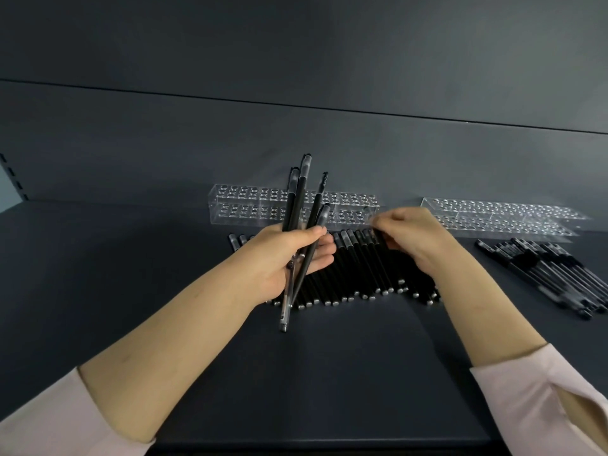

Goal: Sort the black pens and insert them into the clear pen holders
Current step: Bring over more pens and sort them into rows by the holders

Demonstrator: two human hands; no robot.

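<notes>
The left hand [283,258] grips a fan of black pens [297,205] above the row of pens [362,264] at the middle of the table [329,373]; the right hand [414,235] seems to pinch one cap there.

The dark matte shelf top [131,258] took up pretty much the whole scene, plain and flat. Right behind the shelf top stood a back panel [296,54] in the same dark grey, with a thin horizontal seam [296,105] running across it well above. At the shelf top's far left edge was a slotted upright [11,174], with a pale strip [6,194] just past it.
</notes>
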